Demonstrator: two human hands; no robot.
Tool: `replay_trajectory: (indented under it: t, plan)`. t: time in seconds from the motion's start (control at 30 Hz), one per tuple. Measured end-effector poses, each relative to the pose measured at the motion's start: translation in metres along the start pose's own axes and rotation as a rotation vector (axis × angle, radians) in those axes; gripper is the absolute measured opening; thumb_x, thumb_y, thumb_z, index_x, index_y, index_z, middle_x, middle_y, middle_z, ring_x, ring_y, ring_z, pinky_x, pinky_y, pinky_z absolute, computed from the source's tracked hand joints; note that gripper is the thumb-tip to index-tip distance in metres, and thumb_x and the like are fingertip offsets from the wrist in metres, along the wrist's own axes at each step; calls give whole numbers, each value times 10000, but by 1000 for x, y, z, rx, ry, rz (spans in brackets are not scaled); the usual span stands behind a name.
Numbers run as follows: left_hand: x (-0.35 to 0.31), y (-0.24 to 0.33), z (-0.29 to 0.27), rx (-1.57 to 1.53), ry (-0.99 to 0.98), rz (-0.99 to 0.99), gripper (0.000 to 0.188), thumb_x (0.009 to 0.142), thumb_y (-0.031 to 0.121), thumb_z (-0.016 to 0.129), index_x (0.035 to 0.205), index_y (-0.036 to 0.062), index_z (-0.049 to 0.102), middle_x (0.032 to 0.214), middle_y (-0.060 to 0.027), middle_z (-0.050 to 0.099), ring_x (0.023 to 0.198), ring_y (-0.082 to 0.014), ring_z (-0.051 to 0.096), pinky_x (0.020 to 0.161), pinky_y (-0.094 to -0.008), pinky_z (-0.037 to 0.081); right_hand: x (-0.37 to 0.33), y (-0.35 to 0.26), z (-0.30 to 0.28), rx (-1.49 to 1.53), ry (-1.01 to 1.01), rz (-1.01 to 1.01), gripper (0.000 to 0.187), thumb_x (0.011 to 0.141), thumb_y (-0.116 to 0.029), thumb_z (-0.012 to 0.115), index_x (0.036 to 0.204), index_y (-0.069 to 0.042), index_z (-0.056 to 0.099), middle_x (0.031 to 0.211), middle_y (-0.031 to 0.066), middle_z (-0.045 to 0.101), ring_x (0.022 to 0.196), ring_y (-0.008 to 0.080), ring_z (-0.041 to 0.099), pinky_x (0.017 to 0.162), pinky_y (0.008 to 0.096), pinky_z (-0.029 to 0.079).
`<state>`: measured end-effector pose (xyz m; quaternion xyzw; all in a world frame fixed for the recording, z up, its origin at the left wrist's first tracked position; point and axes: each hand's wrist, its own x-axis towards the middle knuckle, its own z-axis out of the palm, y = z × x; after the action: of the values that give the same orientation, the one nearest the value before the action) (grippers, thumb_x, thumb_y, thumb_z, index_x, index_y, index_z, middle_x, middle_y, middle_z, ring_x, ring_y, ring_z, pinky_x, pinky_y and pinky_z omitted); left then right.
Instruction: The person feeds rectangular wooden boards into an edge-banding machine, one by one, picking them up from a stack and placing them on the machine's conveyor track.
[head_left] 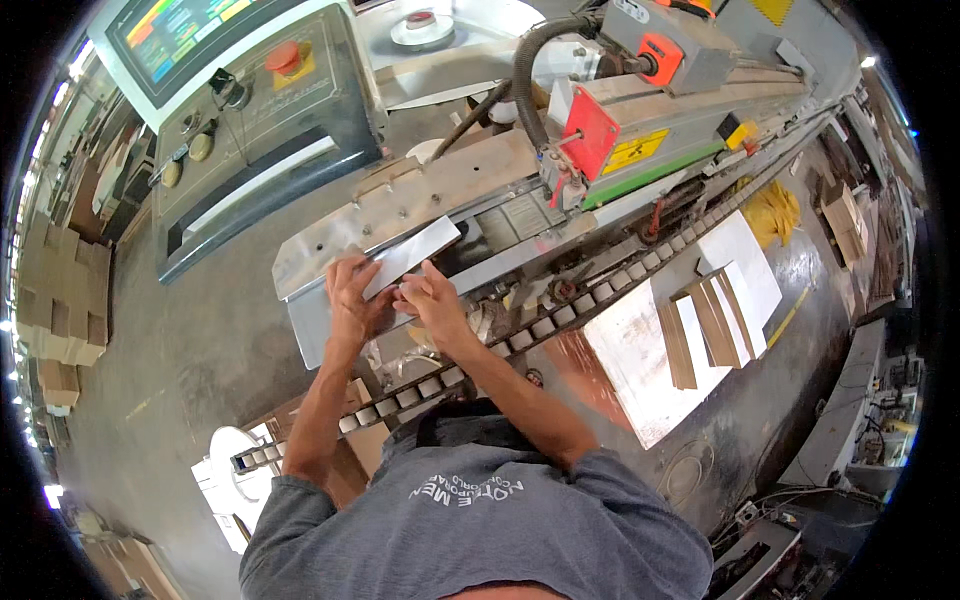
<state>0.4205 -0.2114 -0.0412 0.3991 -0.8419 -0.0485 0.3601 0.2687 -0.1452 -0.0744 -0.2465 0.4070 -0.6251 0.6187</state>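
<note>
Grey concrete floor [215, 290]; above it, a silvery metal machine bed [312, 325]. Left hand [352, 290] and right hand [432, 297] curl at a flat white strip [420, 247], whether gripping I can't tell.

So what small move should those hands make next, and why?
Probably ease the white strip a little farther toward the red plate, keeping both hands well back. Its far end points that way but stops short, while the left hand and right hand are both close around its nearer part.
</note>
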Motion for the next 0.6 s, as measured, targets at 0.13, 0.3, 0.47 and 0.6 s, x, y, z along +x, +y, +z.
replay_trajectory:
  t: [0.13,0.3,0.47,0.6]
  plan:
    - [-16,-17,-7,11,22,-112,415,663,88,850,1065,65,752,1051,-135,637,1019,-344,562,889,-460,458,10,5,9,11,1,-17,500,990,-82,582,1396,96,351,1340,244,504,1051,230,620,880,354,587]
    - [-21,-24,-11,-43,28,-200,358,709,78,829,1058,54,751,954,-133,645,905,-321,592,814,-424,486,18,6,10,-60,-3,-76,279,985,-102,587,1151,68,440,1259,212,540,1061,226,625,896,364,584]
    - [-12,-28,-3,-136,-3,-163,301,743,55,807,1037,33,745,821,-133,639,772,-311,612,697,-398,502,15,-1,4,-88,-32,-94,264,992,-139,589,1109,57,457,1228,198,552,1078,219,624,920,364,579]
    - [-3,-26,9,-152,-19,-133,278,765,57,795,1035,21,738,785,-132,633,709,-302,610,641,-387,496,19,-11,-3,-74,67,-131,235,989,-154,580,1041,54,484,1110,122,590,1019,164,622,900,333,574]
